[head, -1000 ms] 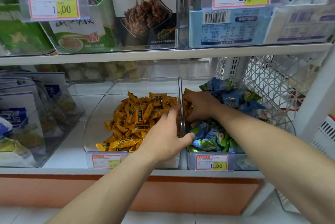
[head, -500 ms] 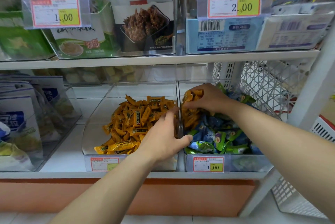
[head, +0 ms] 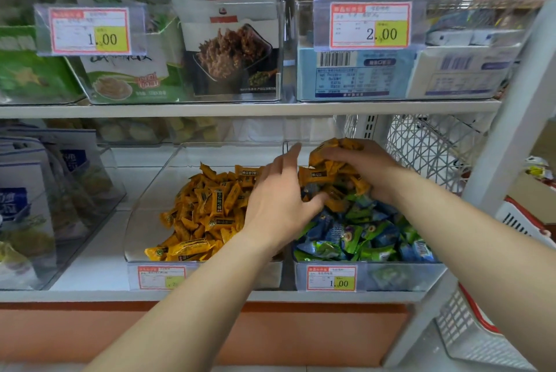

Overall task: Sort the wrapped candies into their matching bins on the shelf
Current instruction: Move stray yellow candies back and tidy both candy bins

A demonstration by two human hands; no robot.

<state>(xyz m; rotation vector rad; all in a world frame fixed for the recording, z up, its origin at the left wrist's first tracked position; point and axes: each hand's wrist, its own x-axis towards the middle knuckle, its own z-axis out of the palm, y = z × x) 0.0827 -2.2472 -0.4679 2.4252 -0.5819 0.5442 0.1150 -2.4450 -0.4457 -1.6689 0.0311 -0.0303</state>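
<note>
The right hand [head: 373, 167] grips a bunch of orange wrapped candies [head: 325, 174] above the blue-and-green wrapped candies [head: 361, 236] in the right clear plastic bin [head: 391, 278], while the left hand [head: 276, 203], fingers straight, reaches just beside it, over the left clear plastic bin [head: 150, 221] with its orange pile [head: 207, 209].

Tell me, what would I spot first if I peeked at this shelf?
The right hand grips a big handful of orange candies above the right bin, which is full of blue and green candies. Next to it, the left bin holds a bright pile of orange candies, and the left hand, fingers straight, is at the divider between them.
</note>
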